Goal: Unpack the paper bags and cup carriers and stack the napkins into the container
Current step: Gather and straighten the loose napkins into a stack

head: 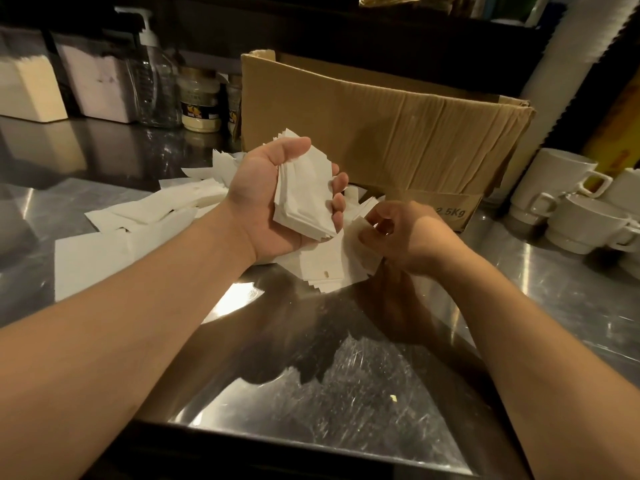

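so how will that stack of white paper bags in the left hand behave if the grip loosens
The stack of white paper bags is thin loose sheets, so it probably fans out and slides apart; its edges already splay in the left hand. It looks light, held in one hand. Bags landing on the steel counter would likely skid.

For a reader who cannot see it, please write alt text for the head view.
The left hand holds a stack of white bags over a steel counter, and the right hand pinches one bag from a loose pile. A cardboard box stands behind; white cups sit right.
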Demonstrator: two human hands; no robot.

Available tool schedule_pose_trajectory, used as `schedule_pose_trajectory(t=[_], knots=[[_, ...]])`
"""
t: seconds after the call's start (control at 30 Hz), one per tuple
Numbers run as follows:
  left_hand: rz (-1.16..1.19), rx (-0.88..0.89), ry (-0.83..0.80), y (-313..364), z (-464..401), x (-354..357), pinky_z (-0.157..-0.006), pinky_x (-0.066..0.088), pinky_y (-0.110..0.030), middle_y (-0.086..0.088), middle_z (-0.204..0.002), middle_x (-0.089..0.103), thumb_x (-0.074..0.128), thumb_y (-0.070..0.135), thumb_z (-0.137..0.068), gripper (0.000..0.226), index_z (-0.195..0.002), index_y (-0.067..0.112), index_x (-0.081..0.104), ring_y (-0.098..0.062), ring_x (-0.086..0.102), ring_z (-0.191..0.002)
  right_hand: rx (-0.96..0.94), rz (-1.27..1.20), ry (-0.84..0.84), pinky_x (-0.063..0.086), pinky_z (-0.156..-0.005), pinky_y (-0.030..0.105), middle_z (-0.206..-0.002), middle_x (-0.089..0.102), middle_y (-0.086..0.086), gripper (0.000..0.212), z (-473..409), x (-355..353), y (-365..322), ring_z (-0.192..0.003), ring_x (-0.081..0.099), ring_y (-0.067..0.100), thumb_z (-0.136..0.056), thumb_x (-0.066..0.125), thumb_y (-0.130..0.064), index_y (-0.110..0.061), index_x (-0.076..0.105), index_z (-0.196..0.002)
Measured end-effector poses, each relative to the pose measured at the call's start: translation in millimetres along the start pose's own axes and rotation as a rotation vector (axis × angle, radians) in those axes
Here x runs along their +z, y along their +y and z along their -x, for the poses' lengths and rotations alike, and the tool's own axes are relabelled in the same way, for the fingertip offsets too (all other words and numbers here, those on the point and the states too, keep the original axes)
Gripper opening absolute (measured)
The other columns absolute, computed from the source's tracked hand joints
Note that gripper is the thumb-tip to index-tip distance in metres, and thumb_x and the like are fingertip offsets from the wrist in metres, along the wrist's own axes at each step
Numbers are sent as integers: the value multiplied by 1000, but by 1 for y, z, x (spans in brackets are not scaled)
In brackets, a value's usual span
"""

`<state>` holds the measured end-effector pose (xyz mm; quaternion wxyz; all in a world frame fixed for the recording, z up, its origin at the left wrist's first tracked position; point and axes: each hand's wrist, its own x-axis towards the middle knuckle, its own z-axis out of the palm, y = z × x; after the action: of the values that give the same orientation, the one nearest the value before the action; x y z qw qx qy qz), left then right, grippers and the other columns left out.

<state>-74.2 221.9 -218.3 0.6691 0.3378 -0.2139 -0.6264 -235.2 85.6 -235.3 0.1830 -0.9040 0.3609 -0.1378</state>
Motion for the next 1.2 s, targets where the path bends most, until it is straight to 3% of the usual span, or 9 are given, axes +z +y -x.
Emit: schedule_pose_trajectory(t=[0.23,0.3,0.47,0.63,0.83,0.93,1.0,1.1,1.2], knots=[[4,6,16,1,0,1,-78,50,-36,-9,-101,67,58,42,-86,51,-129,15,58,-22,61,-77,27,-2,10,53,-86,28,-120,68,-5,28,-3,3,2,-105,62,18,-101,58,-42,-29,69,-123],[-6,6,14,1,0,1,-77,50,-36,-9,-100,67,58,42,-86,51,-130,15,58,-22,61,-78,32,-9,4,53,-83,26,-119,69,-6,27,-4,3,3,-104,63,17,-101,59,-42,-31,69,-123],[-25,4,11,0,-1,1,-78,50,-36,-8,-101,66,59,42,-83,53,-128,16,58,-21,61,-77,34,-38,-65,49,-58,17,-96,65,-15,22,-2,3,-1,-83,62,6,-90,73,-46,-39,65,-110],[-35,7,10,0,-1,0,-76,51,-36,-8,-101,67,59,42,-83,53,-129,16,59,-21,61,-78,8,-29,10,46,-58,19,-104,66,-9,26,0,4,-1,-82,59,6,-95,69,-32,-34,64,-120],[-46,6,-6,0,-2,0,-75,50,-36,-9,-99,66,58,42,-84,51,-128,15,58,-21,61,-77,9,-38,161,43,-57,23,-98,67,-6,13,0,7,2,-80,58,6,-100,57,-43,-36,67,-106],[-37,3,-6,0,-2,-1,-75,50,-36,-9,-100,66,61,41,-80,54,-128,15,58,-22,60,-77,47,-90,199,44,-62,23,-102,70,-8,18,-1,8,5,-88,63,11,-101,56,-45,-36,70,-106],[-29,2,-14,0,-2,-1,-75,50,-36,-9,-100,65,61,40,-80,54,-127,15,58,-22,60,-77,51,-249,258,50,-72,27,-100,70,-7,21,1,6,2,-91,65,13,-100,60,-39,-26,74,-109],[6,-2,-38,0,-3,-2,-73,50,-37,-10,-102,63,60,40,-83,53,-129,14,56,-23,58,-77,57,-829,238,56,-71,39,-90,66,4,16,14,-9,-11,-80,62,19,-100,59,-19,-13,71,-91],[0,8,-28,2,-3,-2,-73,52,-37,-10,-103,64,59,42,-84,54,-131,15,56,-22,60,-77,102,-1154,159,59,-75,38,-107,61,9,15,23,-23,-16,-91,60,26,-99,54,-22,-12,65,-101]])
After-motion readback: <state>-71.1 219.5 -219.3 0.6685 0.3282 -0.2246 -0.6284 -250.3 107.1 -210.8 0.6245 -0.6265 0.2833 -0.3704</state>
